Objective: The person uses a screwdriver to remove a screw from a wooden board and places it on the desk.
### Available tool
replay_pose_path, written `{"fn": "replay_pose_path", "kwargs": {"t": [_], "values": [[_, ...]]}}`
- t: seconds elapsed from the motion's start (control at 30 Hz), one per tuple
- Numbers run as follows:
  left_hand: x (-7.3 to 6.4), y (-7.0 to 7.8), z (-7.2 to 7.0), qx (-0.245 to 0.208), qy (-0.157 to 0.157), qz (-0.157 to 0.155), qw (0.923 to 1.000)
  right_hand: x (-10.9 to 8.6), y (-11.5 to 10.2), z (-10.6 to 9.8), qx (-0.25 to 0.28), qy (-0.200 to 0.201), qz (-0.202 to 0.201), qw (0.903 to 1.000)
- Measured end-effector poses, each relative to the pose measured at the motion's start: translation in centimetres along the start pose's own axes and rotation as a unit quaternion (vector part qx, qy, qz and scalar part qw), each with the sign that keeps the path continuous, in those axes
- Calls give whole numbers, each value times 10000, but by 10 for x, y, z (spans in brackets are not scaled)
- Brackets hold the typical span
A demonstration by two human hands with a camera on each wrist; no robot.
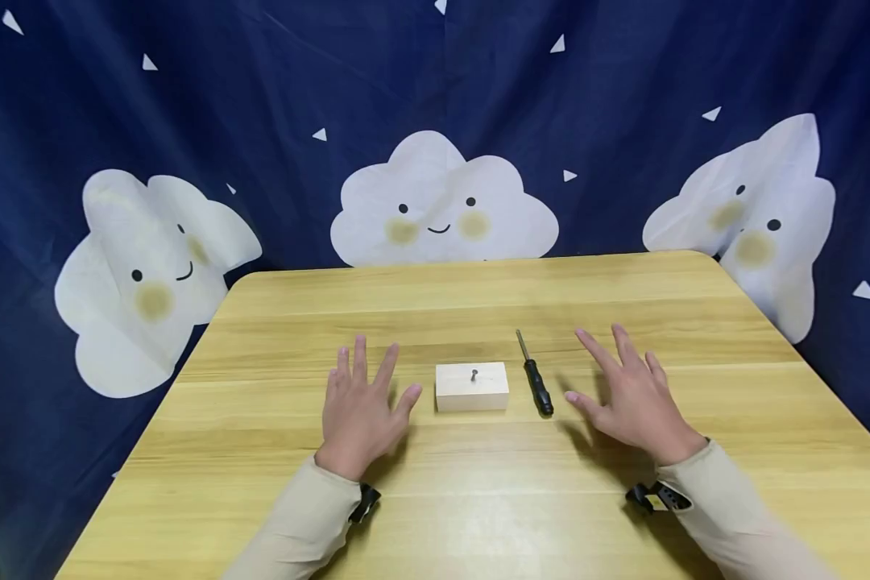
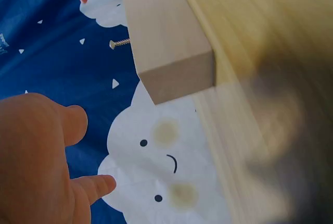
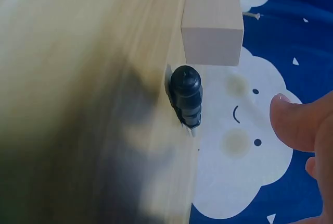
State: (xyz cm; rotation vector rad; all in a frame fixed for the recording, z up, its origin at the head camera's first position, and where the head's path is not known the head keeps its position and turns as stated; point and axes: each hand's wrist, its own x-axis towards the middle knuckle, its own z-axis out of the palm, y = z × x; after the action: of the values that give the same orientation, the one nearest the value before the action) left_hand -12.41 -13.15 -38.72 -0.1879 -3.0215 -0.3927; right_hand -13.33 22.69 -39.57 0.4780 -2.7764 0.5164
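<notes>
Currently, left hand [image 1: 364,417] and right hand [image 1: 638,404] spread wide, holding nothing, flanking wooden block [image 1: 471,399]. Block lies flat, likely for steadiness, about midway between bench's [image 1: 471,515] side edges, screw [image 1: 474,375] sticking up. Screwdriver [image 1: 538,388] right beside, handle nearward, perhaps for easy reach.

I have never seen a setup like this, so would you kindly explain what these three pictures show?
There is no machine here: a person works with two bare hands. The wide picture comes from a head camera looking forward and down; the others come from cameras on each wrist. On the table lies a block with a screw standing in its top, and to its right a screwdriver. The left hand and right hand are on either side, fingers spread, holding nothing.
</notes>
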Motion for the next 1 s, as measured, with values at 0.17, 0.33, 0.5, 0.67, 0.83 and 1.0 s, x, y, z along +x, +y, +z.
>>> {"fn": "replay_pose_path", "kwargs": {"t": [0.17,0.33,0.5,0.67,0.83,1.0], "values": [[9,9,3,-192,31,186,9996,11,0,2,174,274,-337,9989],[16,15,5,-419,-58,398,9983,20,-2,8,461,452,-589,9962],[26,21,8,-898,-399,601,9933,25,-3,15,888,9,-582,9943],[36,28,13,-1296,-812,915,9840,31,-4,23,1273,-398,-723,9884],[43,34,17,-1243,-977,1330,9784,35,-3,31,1480,-674,-996,9817],[46,35,21,-1206,-866,1601,9759,39,-2,35,1357,-943,-1178,9792]]}}
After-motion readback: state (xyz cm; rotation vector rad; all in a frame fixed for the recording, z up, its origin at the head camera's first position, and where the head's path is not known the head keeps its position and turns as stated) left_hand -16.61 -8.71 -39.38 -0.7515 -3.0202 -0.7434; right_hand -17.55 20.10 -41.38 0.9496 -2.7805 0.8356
